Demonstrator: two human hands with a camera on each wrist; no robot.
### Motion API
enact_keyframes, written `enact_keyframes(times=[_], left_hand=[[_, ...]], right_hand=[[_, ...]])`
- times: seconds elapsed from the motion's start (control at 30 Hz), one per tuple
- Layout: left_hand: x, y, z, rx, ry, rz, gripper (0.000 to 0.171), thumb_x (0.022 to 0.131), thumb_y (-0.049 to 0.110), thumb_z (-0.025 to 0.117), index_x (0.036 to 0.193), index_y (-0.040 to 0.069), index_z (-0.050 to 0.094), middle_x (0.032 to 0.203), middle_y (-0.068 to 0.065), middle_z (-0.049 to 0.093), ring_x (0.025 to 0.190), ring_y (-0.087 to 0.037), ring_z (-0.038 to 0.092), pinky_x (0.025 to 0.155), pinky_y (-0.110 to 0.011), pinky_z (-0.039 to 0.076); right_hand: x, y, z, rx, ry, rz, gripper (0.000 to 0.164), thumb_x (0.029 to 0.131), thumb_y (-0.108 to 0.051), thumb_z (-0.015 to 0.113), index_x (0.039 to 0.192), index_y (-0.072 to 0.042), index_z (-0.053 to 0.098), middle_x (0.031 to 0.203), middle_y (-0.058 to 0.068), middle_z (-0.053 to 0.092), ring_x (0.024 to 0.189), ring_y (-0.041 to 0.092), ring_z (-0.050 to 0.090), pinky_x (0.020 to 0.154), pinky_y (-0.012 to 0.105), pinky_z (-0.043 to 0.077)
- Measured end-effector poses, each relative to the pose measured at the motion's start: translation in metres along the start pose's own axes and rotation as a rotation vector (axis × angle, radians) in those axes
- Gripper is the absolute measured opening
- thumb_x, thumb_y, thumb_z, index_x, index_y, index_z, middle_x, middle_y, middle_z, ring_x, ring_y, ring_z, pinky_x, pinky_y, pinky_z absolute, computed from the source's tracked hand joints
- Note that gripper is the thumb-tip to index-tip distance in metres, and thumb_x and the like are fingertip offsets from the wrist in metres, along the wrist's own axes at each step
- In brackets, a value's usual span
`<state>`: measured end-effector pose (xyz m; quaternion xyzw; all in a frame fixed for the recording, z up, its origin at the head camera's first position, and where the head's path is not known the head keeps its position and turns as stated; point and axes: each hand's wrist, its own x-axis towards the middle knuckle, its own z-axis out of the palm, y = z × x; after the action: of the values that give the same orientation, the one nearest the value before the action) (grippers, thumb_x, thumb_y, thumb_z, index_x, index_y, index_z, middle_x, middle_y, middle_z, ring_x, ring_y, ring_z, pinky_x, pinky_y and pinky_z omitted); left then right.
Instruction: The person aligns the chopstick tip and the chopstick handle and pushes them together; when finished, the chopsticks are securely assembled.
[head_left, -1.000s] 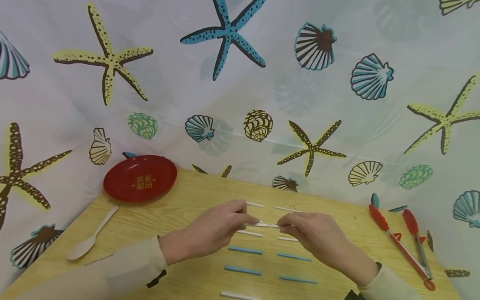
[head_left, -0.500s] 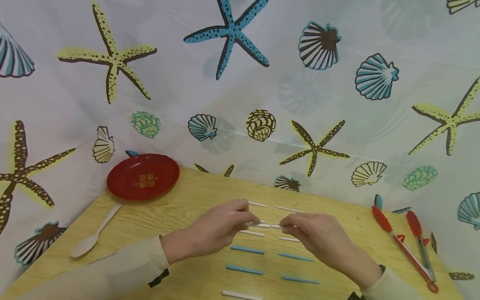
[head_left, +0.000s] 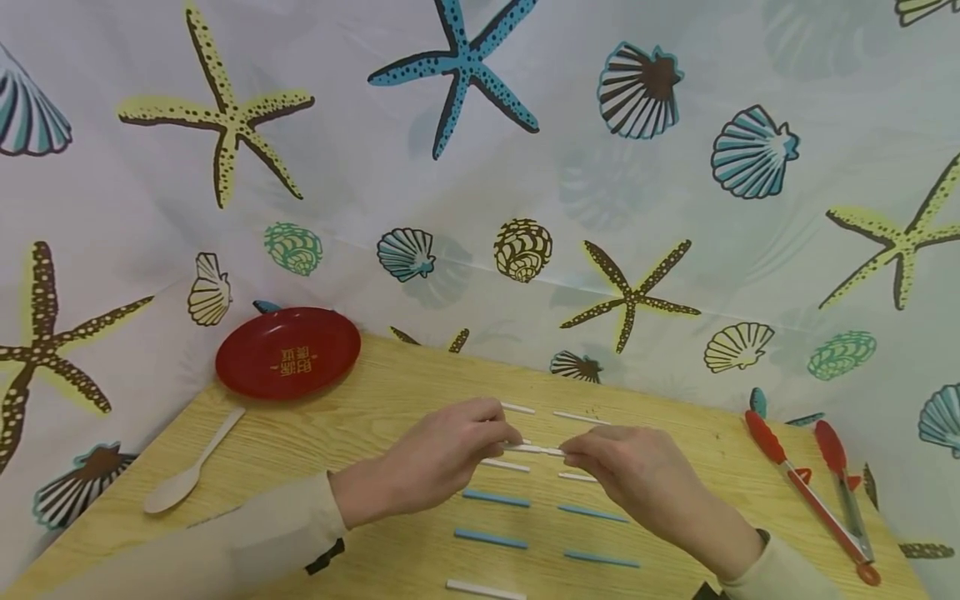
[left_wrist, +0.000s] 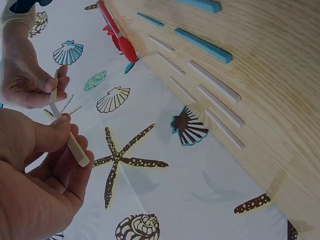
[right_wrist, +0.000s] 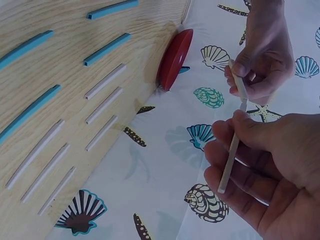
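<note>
Above the wooden table, my left hand (head_left: 442, 450) pinches a thick white chopstick half (left_wrist: 76, 149) between thumb and fingers. Facing it, my right hand (head_left: 645, 467) pinches a slimmer white chopstick half (right_wrist: 230, 165). Their inner ends meet end to end in the space between both hands, at a slight angle in the wrist views. Below lie more chopstick halves in two columns: thick ones on the left, such as a blue half (head_left: 491, 539), and thin ones on the right, such as another blue half (head_left: 602, 558). Several white halves lie farther back, partly hidden by my hands.
A red oval plate (head_left: 288, 354) rests at the back left corner, with a pale spoon (head_left: 187, 471) in front of it. Red-tipped tongs (head_left: 813, 492) lie along the right edge. A shell-and-starfish cloth (head_left: 480, 183) hangs behind the table.
The two white halves have drawn together slightly, so the gap at their joint looks smaller. Both hands otherwise hold their positions, and the head view has shifted a little.
</note>
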<state>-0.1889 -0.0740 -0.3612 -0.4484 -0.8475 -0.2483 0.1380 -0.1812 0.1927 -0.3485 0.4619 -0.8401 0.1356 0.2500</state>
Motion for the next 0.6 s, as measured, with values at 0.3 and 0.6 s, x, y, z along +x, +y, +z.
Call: enact_keyframes(times=[0.3, 0.6], left_hand=[[0.001, -0.0029, 0.0033, 0.166, 0.084, 0.124, 0.018, 0.086, 0.0, 0.075, 0.101, 0.01, 0.071, 0.084, 0.003, 0.053, 0.074, -0.008, 0.051, 0.066, -0.016, 0.046], [0.0029, -0.0029, 0.0071, 0.239, 0.125, 0.186, 0.029, 0.08, -0.016, 0.073, 0.095, 0.008, 0.072, 0.08, 0.001, 0.049, 0.071, -0.009, 0.049, 0.062, -0.017, 0.043]], right_hand=[[0.0063, -0.0059, 0.0, -0.042, -0.029, -0.043, 0.013, 0.08, -0.006, 0.08, 0.088, -0.01, 0.071, 0.082, -0.003, 0.071, 0.069, 0.01, 0.067, 0.055, 0.028, 0.054], [0.0089, -0.0076, 0.0047, 0.01, -0.04, -0.098, 0.01, 0.085, 0.002, 0.074, 0.089, -0.004, 0.067, 0.076, 0.001, 0.068, 0.062, 0.013, 0.064, 0.056, 0.024, 0.053]])
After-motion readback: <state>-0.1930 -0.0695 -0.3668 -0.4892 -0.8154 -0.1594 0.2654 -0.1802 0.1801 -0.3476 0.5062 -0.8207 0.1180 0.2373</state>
